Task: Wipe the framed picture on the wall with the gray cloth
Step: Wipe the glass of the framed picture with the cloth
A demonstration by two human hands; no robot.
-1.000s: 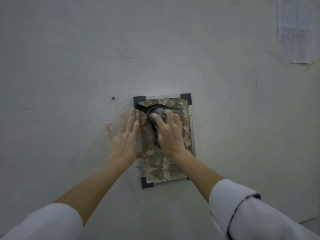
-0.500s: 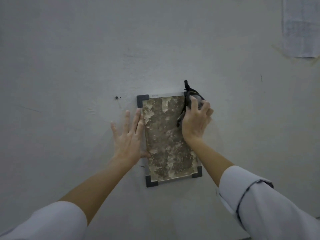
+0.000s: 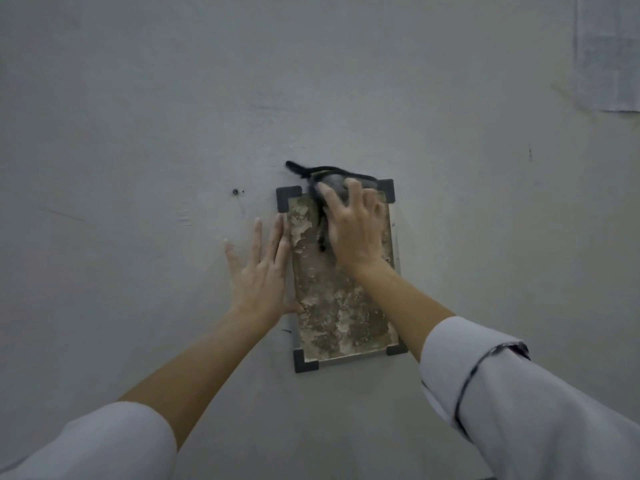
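The framed picture (image 3: 341,306) hangs on the grey wall, a mottled brown panel with dark corner pieces. My right hand (image 3: 353,230) lies over its upper part, fingers spread and curved over the bunched gray cloth (image 3: 332,176), which it holds against the frame's top edge. A dark cloth tail sticks out to the upper left, and a strand hangs below my palm. My left hand (image 3: 259,271) rests flat on the wall along the frame's left edge, fingers straight, thumb touching the frame.
A small dark screw hole (image 3: 235,191) marks the wall left of the frame. A sheet of paper (image 3: 606,53) is stuck to the wall at the top right. The wall (image 3: 138,116) is otherwise bare plaster.
My right hand swept the cloth from the picture's top middle to its top right corner, then back left along the top edge. My left hand stayed flat beside the frame.
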